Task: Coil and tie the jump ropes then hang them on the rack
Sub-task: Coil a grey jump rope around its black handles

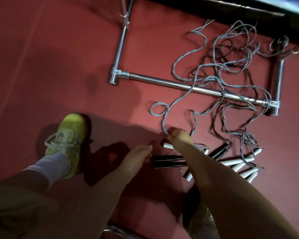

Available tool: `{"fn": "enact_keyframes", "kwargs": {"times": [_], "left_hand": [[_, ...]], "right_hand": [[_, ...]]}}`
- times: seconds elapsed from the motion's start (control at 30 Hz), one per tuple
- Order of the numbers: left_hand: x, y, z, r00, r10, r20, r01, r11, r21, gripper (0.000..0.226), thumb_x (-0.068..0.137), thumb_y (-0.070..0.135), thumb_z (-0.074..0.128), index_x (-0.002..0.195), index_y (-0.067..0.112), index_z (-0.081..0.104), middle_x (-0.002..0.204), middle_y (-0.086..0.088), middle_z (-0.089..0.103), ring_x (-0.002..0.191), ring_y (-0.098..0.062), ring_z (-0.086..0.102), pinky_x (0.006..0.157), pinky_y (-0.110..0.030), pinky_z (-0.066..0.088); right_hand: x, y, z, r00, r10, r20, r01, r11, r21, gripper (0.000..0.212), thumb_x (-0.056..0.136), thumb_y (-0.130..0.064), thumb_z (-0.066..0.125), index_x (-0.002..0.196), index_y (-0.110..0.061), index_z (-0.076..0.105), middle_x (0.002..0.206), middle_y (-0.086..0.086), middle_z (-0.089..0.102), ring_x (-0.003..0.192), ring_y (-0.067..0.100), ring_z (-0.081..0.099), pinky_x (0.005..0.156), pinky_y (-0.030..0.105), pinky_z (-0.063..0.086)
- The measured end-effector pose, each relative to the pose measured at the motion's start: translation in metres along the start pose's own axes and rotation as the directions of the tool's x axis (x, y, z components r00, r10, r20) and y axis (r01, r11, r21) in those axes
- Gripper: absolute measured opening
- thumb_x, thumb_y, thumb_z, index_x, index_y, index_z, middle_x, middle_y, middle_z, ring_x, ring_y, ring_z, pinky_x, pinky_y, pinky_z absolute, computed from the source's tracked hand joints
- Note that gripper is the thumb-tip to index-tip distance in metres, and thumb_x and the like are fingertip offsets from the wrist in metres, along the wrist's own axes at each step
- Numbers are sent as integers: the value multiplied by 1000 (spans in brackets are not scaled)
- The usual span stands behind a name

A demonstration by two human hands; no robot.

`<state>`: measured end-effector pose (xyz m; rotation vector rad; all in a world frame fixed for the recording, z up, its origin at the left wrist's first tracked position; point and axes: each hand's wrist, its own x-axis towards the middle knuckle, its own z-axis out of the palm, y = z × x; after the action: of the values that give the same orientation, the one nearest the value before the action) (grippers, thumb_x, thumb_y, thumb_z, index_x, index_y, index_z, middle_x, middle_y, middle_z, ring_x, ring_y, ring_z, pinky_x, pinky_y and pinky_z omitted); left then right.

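Red carpet (59,57) covered the floor. Nearest, a yellow shoe (67,142) stood at the left. The left hand (138,155) gripped black handles (167,162) lying on the carpet; the right hand (179,136) pinched a grey rope (162,116) just above a white handle (168,146). More white handles (238,163) lay to the right. Farther off, tangled ropes (223,69) sprawled over the chrome rack (162,81) base.

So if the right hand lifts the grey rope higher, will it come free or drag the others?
The grey rope looks floppy, lying in loose loops. It likely drags its neighbours, being tangled with the dark ropes over the rack bar. The right hand grips it.
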<state>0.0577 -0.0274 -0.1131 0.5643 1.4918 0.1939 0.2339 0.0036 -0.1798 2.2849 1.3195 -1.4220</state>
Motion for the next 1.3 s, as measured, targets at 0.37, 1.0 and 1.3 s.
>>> {"fn": "enact_keyframes", "kwargs": {"times": [0.37, 1.0, 1.3], "left_hand": [[-59, 51, -3, 984, 177, -2, -177, 980, -90, 15, 96, 14, 49, 92, 19, 62, 93, 4, 69, 95, -4, 62, 80, -13, 44], [-221, 149, -27, 670, 453, 589, -635, 760, 138, 23, 75, 16, 65, 97, 19, 58, 101, 4, 63, 95, -2, 57, 91, -17, 41], [-226, 146, -38, 683, 255, 685, -559, 786, 264, 28, 66, 20, 68, 91, 14, 57, 71, 5, 66, 68, -9, 61, 73, -21, 46]], "right_hand": [[-108, -54, -77, 972, -152, 180, -124, 319, 940, 23, 103, -16, 38, 86, -12, 53, 62, 0, 69, 56, 14, 68, 52, 24, 55], [-302, -142, -185, 900, -365, -239, 190, -167, 968, 22, 101, -14, 37, 87, -16, 53, 86, 3, 75, 80, 16, 72, 79, 30, 54], [-296, -104, -189, 943, -198, -268, 213, -260, 942, 21, 101, -15, 40, 88, -15, 56, 89, 6, 75, 79, 18, 73, 67, 29, 59]]}}
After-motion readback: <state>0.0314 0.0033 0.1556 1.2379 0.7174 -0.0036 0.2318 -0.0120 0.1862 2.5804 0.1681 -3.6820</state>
